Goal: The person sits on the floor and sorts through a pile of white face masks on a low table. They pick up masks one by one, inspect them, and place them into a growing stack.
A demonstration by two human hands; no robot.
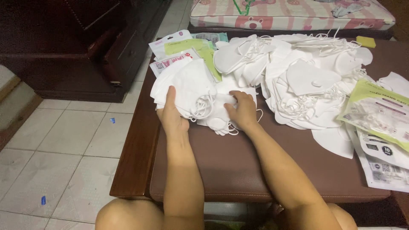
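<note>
**Sorting white masks, one stack at a time**

On the brown counter [238, 170], my left hand [172, 115] grips a stack of folded white masks [187, 85], fingers closed around its edge. My right hand [243, 111] presses flat, holding nothing, on loose masks [221, 121] just beside. Gathering seems underway; squaring the stack likely needs both hands.

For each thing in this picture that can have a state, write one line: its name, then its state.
Left hand: gripping a fanned stack of white masks.
Right hand: pressed flat on a small pile of masks.
Large mask heap: loose, tangled ear loops.
Packets at right: lying flat, overlapping; sealed or not, cannot tell.
Packets at back: flat, partly under masks.
Brown cushioned table: bearing it all.
</note>
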